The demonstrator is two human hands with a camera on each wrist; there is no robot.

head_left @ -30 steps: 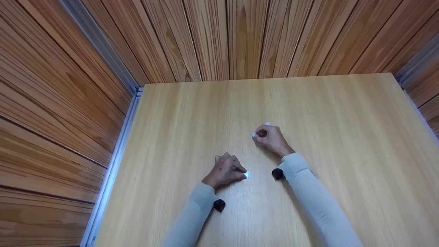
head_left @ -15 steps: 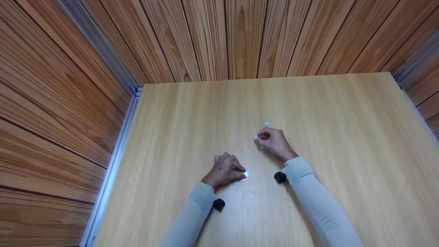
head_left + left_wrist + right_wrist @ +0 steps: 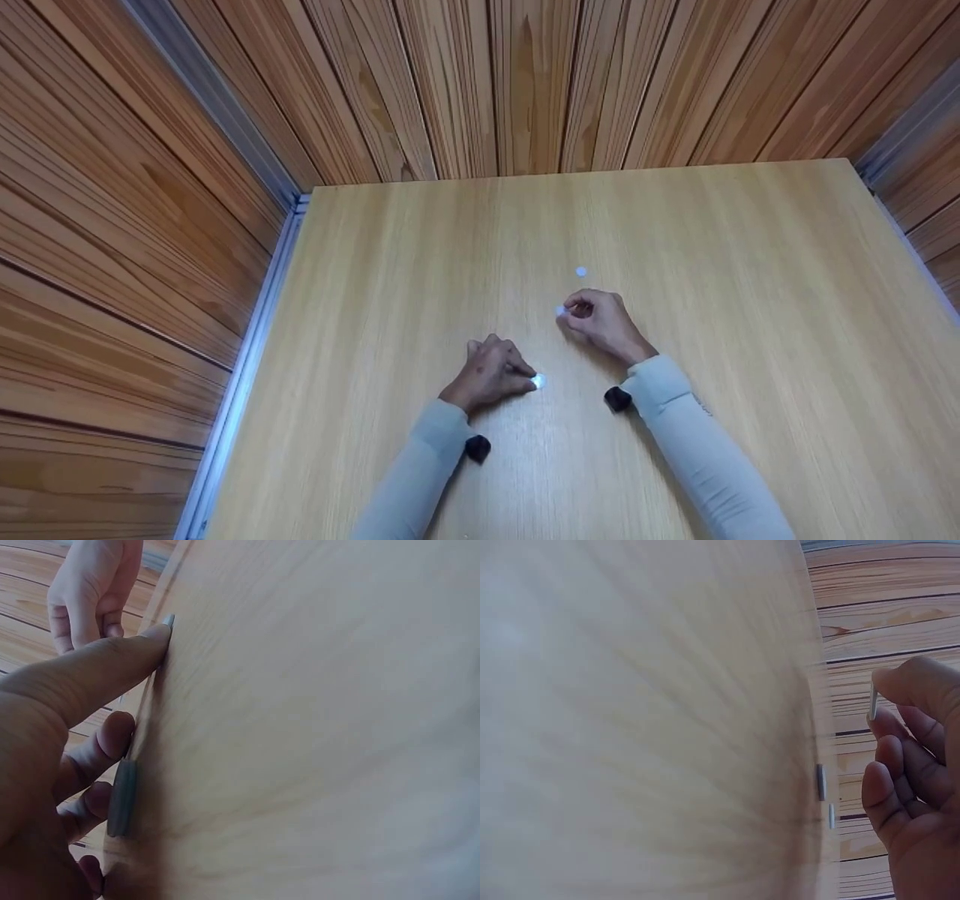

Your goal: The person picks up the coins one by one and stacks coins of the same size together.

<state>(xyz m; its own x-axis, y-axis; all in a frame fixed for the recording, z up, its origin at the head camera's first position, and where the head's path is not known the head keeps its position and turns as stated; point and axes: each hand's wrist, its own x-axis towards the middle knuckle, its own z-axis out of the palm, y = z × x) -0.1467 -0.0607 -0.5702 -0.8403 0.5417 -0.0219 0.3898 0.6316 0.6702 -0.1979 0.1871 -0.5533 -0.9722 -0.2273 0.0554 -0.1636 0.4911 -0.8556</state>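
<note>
My left hand rests low over the table and pinches a small round white disc between thumb and forefinger. In the left wrist view its thumb tip presses at a thin disc. A thicker grey-green disc shows close by the other fingertips, hidden under the hand from above. Farther back and to the right, my right hand pinches another white disc by thumb and forefinger. The right wrist view shows this disc edge-on, other fingers loosely curled. Beyond the right hand lies one white disc.
The light wooden table is bounded by plank walls at the back and left. A metal rail runs down the left edge. Two small discs show near the table's far edge in the right wrist view.
The right hand has drawn back toward me and slightly right, bringing its white disc along. The farthest disc now shows whole beyond it. The left hand has stayed in place.
</note>
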